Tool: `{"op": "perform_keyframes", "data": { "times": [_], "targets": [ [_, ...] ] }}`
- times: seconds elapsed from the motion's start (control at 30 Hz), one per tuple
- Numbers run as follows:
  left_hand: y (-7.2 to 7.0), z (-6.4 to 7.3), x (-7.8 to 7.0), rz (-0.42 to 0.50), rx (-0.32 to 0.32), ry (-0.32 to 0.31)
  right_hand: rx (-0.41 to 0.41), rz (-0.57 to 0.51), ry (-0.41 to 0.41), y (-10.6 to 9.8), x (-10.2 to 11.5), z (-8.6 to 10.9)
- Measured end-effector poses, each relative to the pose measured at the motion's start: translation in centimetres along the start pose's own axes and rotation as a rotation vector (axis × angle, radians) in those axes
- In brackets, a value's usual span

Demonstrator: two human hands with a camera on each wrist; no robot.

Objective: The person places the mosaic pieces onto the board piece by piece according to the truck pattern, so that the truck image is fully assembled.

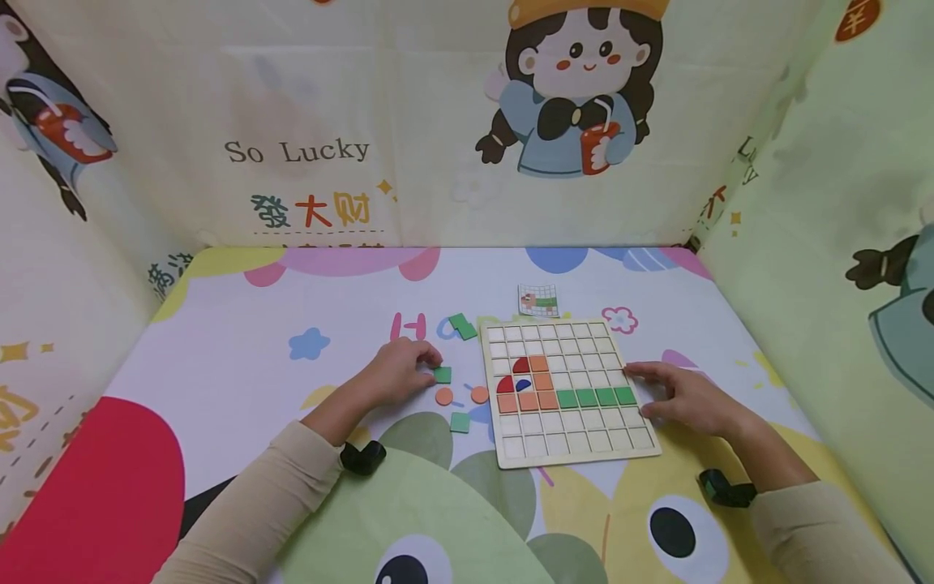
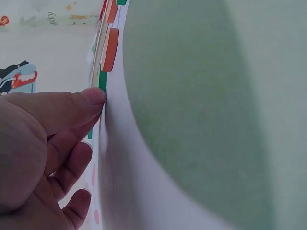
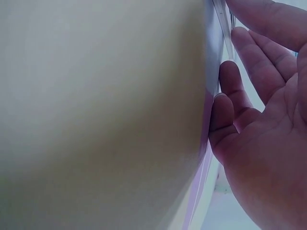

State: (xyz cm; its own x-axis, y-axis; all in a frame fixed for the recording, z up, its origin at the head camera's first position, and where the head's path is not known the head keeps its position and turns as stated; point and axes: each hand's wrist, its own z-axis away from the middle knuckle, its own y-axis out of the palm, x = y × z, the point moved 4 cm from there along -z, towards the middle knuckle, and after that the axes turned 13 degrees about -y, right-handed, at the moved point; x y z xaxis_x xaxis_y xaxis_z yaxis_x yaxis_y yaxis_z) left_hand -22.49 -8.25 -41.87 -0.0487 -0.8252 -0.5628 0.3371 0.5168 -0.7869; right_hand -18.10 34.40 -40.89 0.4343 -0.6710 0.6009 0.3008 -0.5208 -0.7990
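Green square (image 1: 443, 375) left of grid board (image 1: 576, 444) is pinched thumb-to-finger by left hand (image 1: 396, 373); should be held level, by its edges, with board lightly steadied at its right edge by relaxed, loosely extended right hand (image 1: 691, 398).

Worktop (image 1: 233, 365) in front of me wears a bright cartoon print. Blue flower print (image 1: 310, 344) left of the left hand (image 1: 397, 373), slightly farther off; big red patch (image 1: 102, 478) well left, nearer. Green shape (image 1: 423, 499) with an eye, near side of it. Yellow shape (image 1: 631, 519), also eyed, near side of right hand (image 1: 686, 397). Well beyond both hands: pale backdrop (image 1: 438, 97), cartoon figure (image 1: 572, 122), "So Lucky" lettering (image 1: 297, 151).
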Motion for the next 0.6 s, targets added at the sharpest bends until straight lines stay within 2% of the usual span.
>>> {"op": "perform_keyframes", "data": {
  "times": [0.43,0.6],
  "targets": [
    [-0.15,0.08,-0.32,-0.047,-0.052,0.0,-0.004,0.002,0.007,-0.02,-0.02,0.15],
    [-0.34,0.02,-0.85,0.004,-0.058,-0.027,0.004,-0.007,0.022,0.07,-0.01,0.09]
  ]
}}
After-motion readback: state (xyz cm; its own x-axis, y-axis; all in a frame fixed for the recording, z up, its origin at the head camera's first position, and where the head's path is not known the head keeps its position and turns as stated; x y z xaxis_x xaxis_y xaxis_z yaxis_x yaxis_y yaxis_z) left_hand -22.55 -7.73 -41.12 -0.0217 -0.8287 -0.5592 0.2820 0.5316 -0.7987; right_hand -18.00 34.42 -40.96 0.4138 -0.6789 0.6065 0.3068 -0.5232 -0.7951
